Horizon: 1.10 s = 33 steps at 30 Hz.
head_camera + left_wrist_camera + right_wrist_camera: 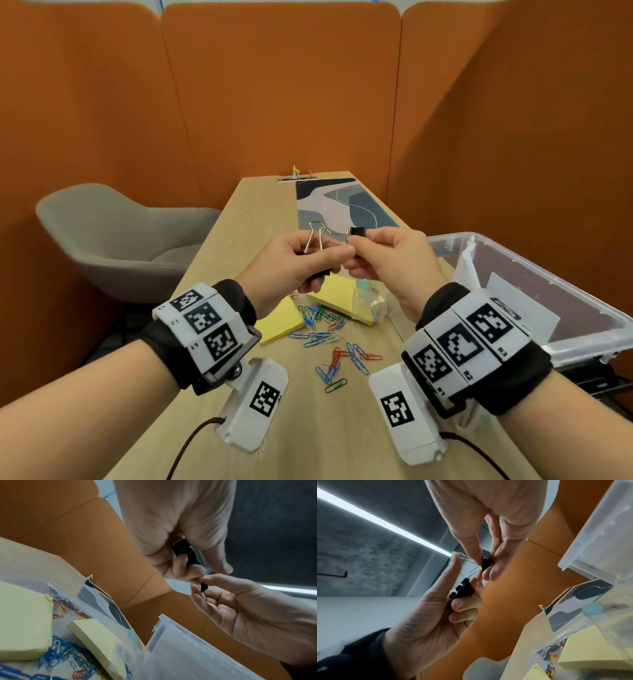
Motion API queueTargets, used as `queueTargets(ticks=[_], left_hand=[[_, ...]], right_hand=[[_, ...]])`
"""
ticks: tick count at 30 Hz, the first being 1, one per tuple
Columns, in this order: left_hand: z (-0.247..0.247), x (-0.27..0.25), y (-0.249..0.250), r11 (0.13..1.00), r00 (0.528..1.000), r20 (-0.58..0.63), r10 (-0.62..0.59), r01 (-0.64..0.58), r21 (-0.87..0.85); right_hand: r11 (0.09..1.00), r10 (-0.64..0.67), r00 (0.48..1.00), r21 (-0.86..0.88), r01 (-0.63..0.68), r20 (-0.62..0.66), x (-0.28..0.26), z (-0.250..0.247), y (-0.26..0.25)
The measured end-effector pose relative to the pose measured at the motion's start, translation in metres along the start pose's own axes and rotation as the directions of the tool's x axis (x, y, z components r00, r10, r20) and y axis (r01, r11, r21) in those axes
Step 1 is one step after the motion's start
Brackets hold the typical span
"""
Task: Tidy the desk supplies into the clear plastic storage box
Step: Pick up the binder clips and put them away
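Note:
Both hands are raised above the wooden desk (239,222), close together. My left hand (301,263) grips a bunch of black binder clips (462,592), their silver wire handles (315,236) sticking up. My right hand (383,257) pinches one black binder clip (357,232) between thumb and fingers; the same clip (486,561) touches the left hand's bunch. The clear plastic storage box (513,260) stands open at the right. Below the hands lie two yellow sticky-note pads (281,318), several coloured paper clips (339,359) and a small clear bag (370,306).
A patterned mat (339,202) lies on the far half of the desk. A grey chair (113,240) stands to the left. Orange partition panels (281,89) close in the desk on three sides.

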State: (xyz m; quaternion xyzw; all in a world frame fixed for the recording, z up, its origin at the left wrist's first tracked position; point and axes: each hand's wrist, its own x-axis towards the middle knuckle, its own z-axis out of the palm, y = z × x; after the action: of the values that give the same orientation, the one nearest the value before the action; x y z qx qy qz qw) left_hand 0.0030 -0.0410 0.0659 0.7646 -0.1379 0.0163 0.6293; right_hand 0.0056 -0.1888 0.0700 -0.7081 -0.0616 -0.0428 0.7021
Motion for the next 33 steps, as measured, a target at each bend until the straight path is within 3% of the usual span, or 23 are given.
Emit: queueTargets(ticks=[4, 6, 10, 16, 21, 28, 33], left_hand=[[0.008, 0.002, 0.003, 1.000, 0.998, -0.051, 0.026, -0.026, 0.000], [0.010, 0.006, 0.002, 0.999, 0.994, -0.108, 0.035, -0.037, -0.019], [0.006, 0.013, 0.002, 0.983, 0.989, -0.137, -0.057, 0.031, -0.182], [0.004, 0.014, 0.002, 0.969, 0.965, -0.222, -0.138, 0.086, -0.230], [0.014, 0.012, -0.003, 0.947, 0.982, -0.158, -0.108, 0.053, -0.317], [0.019, 0.016, -0.004, 0.905, 0.984, -0.156, -0.088, 0.014, -0.425], [0.023, 0.017, 0.000, 0.842, 0.989, -0.130, -0.071, -0.010, -0.540]], right_hand=[[1.000, 0.000, 1.000, 0.000, 0.000, -0.018, -0.003, 0.000, 0.003], [0.998, 0.022, 0.999, 0.065, -0.024, 0.035, -0.006, -0.001, 0.004], [0.961, 0.045, 0.979, 0.260, -0.097, 0.201, -0.009, -0.005, 0.000], [0.900, 0.112, 0.964, 0.387, -0.202, 0.242, -0.007, -0.011, 0.003], [0.858, 0.201, 0.946, 0.421, -0.295, 0.253, -0.007, -0.004, 0.009], [0.915, 0.209, 0.970, 0.324, -0.240, 0.126, -0.006, -0.007, 0.011], [0.866, 0.222, 0.953, 0.408, -0.290, 0.206, -0.007, -0.012, 0.010]])
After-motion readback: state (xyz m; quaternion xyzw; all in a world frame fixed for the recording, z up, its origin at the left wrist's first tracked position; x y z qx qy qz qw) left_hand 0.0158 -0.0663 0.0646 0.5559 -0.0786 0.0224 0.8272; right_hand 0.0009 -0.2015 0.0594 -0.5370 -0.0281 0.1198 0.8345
